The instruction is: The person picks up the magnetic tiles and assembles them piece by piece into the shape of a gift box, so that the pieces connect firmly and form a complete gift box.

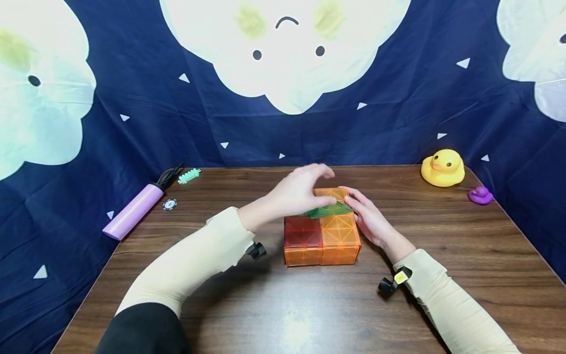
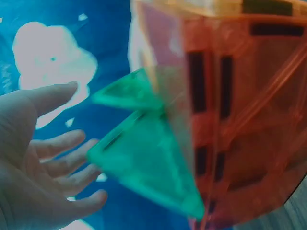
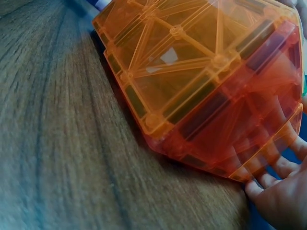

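A boxy build of see-through magnetic tiles (image 1: 322, 255) stands on the table, orange along the front. Its top shows a red tile (image 1: 302, 232) beside an orange tile (image 1: 339, 229). Green triangular tiles (image 2: 146, 165) jut out at an angle in the left wrist view, lying across the top in the head view. Over the left back part hovers my left hand (image 1: 297, 191), its fingers loosely bent and apart from the green pieces. My right hand (image 1: 370, 221) holds the build's right back corner, fingers reaching behind an orange tile (image 3: 273, 148), seen partly through it.
At the left lie a lilac pump (image 1: 134, 212), a poker chip (image 1: 170, 204) and a mint-green knobbly toy (image 1: 189, 176). A yellow duck (image 1: 443, 168) and a small purple duck (image 1: 480, 195) sit back right. Behind the wooden table (image 1: 336, 314) hangs a blue cloth (image 1: 305, 137).
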`<state>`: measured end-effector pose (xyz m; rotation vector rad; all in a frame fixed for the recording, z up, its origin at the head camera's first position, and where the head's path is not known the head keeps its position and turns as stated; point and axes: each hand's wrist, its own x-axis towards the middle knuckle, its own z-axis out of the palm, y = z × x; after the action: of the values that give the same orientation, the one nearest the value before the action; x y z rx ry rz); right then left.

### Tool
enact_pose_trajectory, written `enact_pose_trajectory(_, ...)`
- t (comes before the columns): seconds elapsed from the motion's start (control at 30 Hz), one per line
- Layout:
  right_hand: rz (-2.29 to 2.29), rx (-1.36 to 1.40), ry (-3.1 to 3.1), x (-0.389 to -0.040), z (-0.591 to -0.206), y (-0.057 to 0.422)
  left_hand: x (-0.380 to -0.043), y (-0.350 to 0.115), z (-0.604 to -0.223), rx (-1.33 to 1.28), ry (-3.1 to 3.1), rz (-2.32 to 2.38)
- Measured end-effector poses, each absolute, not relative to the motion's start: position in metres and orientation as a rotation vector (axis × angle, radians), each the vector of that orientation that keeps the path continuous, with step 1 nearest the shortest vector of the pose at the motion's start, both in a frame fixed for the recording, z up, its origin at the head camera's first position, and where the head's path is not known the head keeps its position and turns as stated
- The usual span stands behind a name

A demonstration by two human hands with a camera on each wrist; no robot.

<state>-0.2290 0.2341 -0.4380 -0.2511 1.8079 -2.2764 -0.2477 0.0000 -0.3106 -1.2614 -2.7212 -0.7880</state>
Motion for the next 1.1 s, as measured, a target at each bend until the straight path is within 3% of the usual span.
enact_pose_trajectory(0.23,-2.249,-0.254,1.825,-0.218,-0.439,0.237,-0.233,-0.056,-0.312,-0.823,-2.599,-1.204)
enact_pose_trajectory(0.57,-2.119,-0.492,1.775,-0.161,-0.44,0.258,-0.182,-0.108,-0.383,-0.376,-2.706,-2.34)
enact_pose_trajectory(0.77,-2.1,-0.584,1.781,-0.148,-0.447,0.255,-0.173,-0.097,-0.405,-0.359,-2.562,-2.771)
enact_pose_trajectory(1.1,-2.12,-0.488,1.826,-0.149,-0.443,0.246,-0.181,-0.098,-0.409,-0.432,-2.45,-2.854)
